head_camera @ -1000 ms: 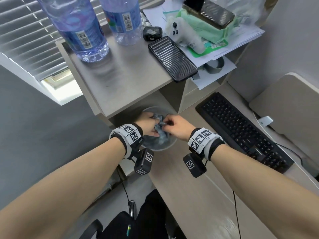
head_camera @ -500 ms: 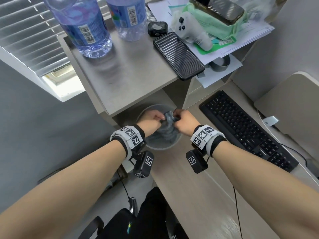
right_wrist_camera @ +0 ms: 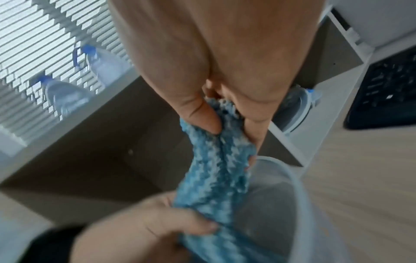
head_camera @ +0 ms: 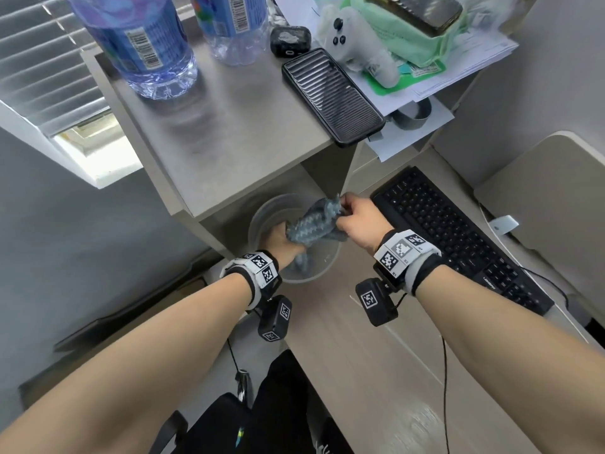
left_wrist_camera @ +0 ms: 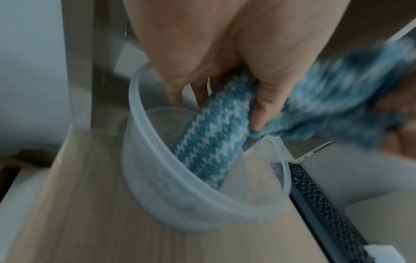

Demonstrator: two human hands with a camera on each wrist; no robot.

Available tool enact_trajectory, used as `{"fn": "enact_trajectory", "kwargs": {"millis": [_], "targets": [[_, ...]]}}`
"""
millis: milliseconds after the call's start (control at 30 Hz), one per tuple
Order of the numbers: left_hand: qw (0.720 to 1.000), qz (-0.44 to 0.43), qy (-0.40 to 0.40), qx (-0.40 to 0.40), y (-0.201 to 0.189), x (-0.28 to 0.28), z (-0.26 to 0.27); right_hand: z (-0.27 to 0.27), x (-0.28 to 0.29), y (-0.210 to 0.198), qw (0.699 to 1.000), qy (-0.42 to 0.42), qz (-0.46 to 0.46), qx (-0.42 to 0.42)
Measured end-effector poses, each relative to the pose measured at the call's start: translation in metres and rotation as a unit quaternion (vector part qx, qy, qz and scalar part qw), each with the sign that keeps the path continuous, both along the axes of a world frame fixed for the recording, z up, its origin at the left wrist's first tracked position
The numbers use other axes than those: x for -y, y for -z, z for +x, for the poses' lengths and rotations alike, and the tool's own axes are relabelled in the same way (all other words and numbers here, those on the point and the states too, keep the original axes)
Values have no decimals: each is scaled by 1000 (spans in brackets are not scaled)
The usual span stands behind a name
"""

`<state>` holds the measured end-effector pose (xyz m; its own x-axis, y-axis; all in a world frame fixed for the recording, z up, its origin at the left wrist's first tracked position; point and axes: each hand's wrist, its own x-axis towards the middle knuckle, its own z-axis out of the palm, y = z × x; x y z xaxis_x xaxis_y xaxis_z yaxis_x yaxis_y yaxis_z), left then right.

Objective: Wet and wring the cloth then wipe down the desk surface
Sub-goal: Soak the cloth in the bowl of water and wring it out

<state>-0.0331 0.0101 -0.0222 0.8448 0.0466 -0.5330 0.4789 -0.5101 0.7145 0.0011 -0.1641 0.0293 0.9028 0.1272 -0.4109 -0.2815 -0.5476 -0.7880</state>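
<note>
- The blue-and-white cloth (head_camera: pixel 314 224) is held stretched over the clear plastic tub (head_camera: pixel 262 211), which is parked on the desk (head_camera: pixel 376 355) just left of the keyboard (head_camera: pixel 458 237).
- The lower end is clenched by the left hand (head_camera: pixel 281 244), fingers wrapped round it inside the tub.
- The upper end is pinched by the right hand (head_camera: pixel 357 217), above the rim.
- The cloth's tail is left dangling into the tub.
</note>
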Motion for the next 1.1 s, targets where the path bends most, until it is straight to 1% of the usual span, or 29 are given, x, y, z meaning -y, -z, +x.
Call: {"fn": "enact_trajectory", "kwargs": {"millis": [67, 133, 167, 267, 333, 400, 467, 533, 600, 667, 700, 800, 833, 967, 1067, 1100], "targets": [[998, 43, 31, 17, -8, -7, 5, -4, 8, 9, 996, -65, -63, -20], [994, 84, 61, 28, -15, -12, 9, -6, 12, 20, 987, -114, -102, -46], [992, 98, 74, 29, -17, -13, 11, -6, 12, 24, 985, -123, -114, -48], [985, 133, 100, 39, -21, -12, 15, -1, 5, 26, 982, -128, -139, -9], [982, 143, 116, 43, -25, -9, 17, 0, -5, 22, 977, -162, -137, 15], [981, 137, 133, 42, -31, -2, 17, -2, -17, 19, 973, -205, -106, 16], [981, 127, 138, 46, -38, 4, 17, -4, -25, 24, 974, -211, -77, 5], [984, 108, 131, 59, -42, 6, 18, -5, -29, 29, 985, -167, -42, -12], [989, 74, 107, 72, -43, 6, 17, -4, -29, 29, 993, -80, 58, -61], [994, 9, 81, 70, -39, 2, 14, -3, -28, 27, 981, -9, 157, -115], [995, -20, 76, 55, -34, -1, 12, -2, -27, 25, 975, 7, 181, -129], [994, -54, 90, -24, -13, -9, 4, -1, -24, 20, 966, 20, 212, -150], [993, -71, 86, -33, -6, -11, 3, -1, -23, 17, 962, 26, 222, -155], [988, -149, 10, -28, 0, -7, -1, 2, -23, 9, 939, 73, 281, -183], [978, -188, -57, -65, 0, -3, 0, 3, -22, 8, 918, 110, 323, -204], [974, -197, -79, -82, 1, -3, 0, 3, -22, 9, 916, 116, 324, -208]]}}
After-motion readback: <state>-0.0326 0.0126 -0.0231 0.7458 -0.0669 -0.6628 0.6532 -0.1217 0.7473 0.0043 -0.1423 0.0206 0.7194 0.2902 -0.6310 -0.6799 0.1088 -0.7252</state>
